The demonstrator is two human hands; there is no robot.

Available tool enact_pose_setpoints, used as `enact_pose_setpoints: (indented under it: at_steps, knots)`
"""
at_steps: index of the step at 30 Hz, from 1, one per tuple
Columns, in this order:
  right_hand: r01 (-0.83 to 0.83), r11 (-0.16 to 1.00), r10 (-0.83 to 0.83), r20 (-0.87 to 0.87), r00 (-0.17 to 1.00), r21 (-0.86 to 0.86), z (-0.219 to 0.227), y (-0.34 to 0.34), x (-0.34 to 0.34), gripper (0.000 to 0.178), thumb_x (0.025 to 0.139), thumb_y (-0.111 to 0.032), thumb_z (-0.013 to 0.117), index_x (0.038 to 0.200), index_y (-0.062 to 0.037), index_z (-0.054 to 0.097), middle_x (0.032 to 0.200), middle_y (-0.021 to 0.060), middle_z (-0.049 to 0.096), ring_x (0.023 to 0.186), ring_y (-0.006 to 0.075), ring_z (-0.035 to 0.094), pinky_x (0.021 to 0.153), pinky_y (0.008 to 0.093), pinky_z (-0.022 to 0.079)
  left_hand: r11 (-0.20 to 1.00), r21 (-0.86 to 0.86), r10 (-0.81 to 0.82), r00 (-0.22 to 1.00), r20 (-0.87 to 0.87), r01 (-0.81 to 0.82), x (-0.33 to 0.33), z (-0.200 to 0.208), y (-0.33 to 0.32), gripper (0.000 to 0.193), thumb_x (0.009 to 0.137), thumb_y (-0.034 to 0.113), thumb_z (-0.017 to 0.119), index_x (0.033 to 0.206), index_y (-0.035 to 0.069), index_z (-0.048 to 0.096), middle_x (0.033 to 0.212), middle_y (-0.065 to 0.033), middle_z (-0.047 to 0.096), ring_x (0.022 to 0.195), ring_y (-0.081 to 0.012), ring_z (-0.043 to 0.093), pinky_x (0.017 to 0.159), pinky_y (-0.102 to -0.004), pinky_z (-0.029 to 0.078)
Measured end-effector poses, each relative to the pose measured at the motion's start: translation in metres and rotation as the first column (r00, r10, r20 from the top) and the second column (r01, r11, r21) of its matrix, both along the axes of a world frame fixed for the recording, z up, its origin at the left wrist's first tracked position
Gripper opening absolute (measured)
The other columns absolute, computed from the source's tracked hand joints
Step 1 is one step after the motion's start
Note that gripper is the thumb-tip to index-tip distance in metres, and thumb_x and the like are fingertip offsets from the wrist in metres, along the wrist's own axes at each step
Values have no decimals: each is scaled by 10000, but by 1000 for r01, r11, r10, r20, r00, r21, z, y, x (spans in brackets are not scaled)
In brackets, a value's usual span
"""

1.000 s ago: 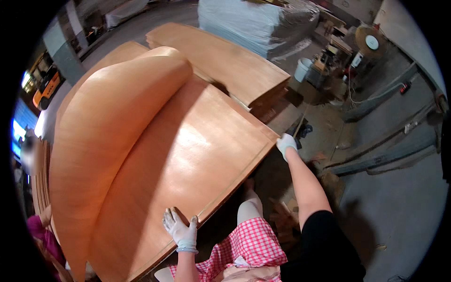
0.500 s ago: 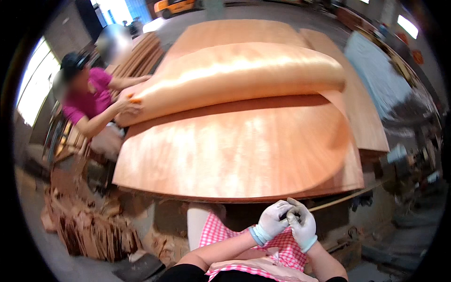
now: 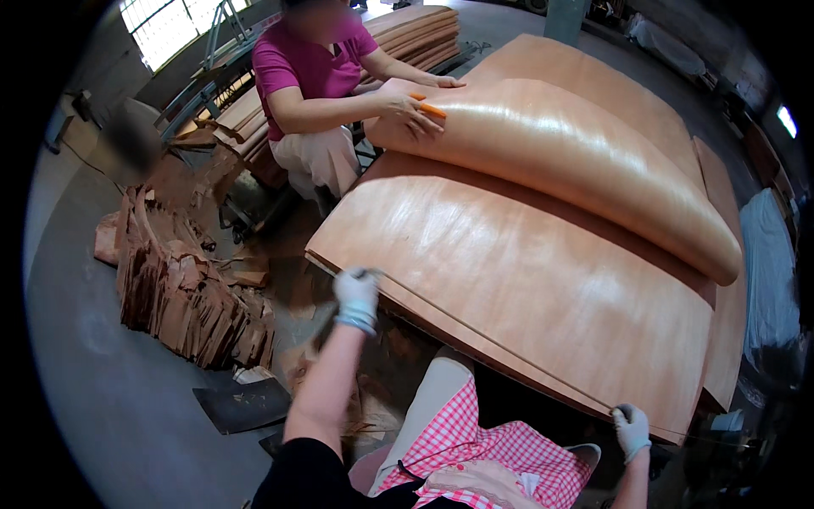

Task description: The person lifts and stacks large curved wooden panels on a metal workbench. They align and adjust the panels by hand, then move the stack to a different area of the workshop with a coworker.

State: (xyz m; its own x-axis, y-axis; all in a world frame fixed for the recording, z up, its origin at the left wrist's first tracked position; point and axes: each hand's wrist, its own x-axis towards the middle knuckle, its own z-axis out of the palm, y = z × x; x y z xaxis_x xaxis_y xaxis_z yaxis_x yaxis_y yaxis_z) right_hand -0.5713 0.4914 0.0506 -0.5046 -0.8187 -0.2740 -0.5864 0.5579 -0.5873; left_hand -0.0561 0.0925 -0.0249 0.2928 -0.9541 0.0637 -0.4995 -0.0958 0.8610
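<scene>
A large reddish-tan wood veneer sheet lies flat on a stack in front of me, its far part curled back into a long roll. Along the near edge runs a thin tan strip, too slim to tell whether stick or cord. At the strip's left end is my left hand, white-gloved and a little blurred, its fingers closed on it. My right hand, gloved too, pinches the strip near the sheet's right corner. Across the left side, a co-worker's hand with orange on its fingers presses on the roll.
Torn veneer scraps are heaped on the floor at left, with a dark flat piece nearby. The co-worker in a magenta shirt is beside the stack's left end. Long boards lie behind, and pale sheeting hangs at far right.
My hands, together in front of my apron before, have spread far apart to the sheet's near edge. The view has swung left. The co-worker's hands remain on the roll.
</scene>
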Motion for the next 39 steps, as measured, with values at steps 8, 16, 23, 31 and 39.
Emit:
enact_pose_setpoints:
  at_steps: [8, 16, 23, 31, 39]
  knots:
    - [143, 968, -80, -291, 954, 205, 6, 20, -48, 347, 793, -279, 693, 879, 57, 685, 822, 224, 683, 782, 316, 675, 715, 396, 510, 988, 119, 80, 986, 148, -98, 114, 1, -104, 205, 789, 140, 752, 920, -13, 712, 822, -74, 710, 727, -148, 625, 721, -307, 509]
    - [162, 872, 13, -352, 936, 462, -23, -10, -50, 545, 725, -498, 716, 930, 7, 717, 951, 245, 678, 922, 384, 657, 825, 439, 510, 982, 186, -32, 999, -41, 39, 123, -20, -115, 195, 841, 59, 643, 1023, -9, 638, 892, -34, 648, 793, -147, 557, 749, -318, 487]
    - [122, 857, -51, -154, 987, 501, -28, -17, -52, 497, 760, -477, 693, 957, -21, 714, 1009, 216, 682, 977, 360, 650, 871, 434, 505, 878, -376, 43, 733, 679, 297, -72, 17, -25, 535, 804, 180, 628, 1282, -32, 515, 1285, -253, 537, 1178, -367, 512, 1056, -466, 359]
    - [128, 868, -69, -139, 988, 480, -22, -14, -43, 475, 811, -461, 656, 1016, -36, 710, 1053, 197, 681, 989, 360, 658, 847, 443, 527, 309, 103, -799, 199, 568, 946, -393, 25, 253, 870, 811, 418, 651, 1453, -43, 289, 1498, -267, 290, 1403, -417, 233, 1172, -524, 125]
    - [169, 928, -136, -120, 983, 332, -15, 86, -131, 304, 862, -281, 579, 1055, -72, 688, 1063, 188, 674, 1016, 352, 635, 893, 435, 496, 354, 273, -826, 162, 540, 895, -404, 16, 257, 1002, 746, 439, 710, 1487, -25, 220, 1537, -215, 265, 1433, -359, 209, 1184, -470, 110]
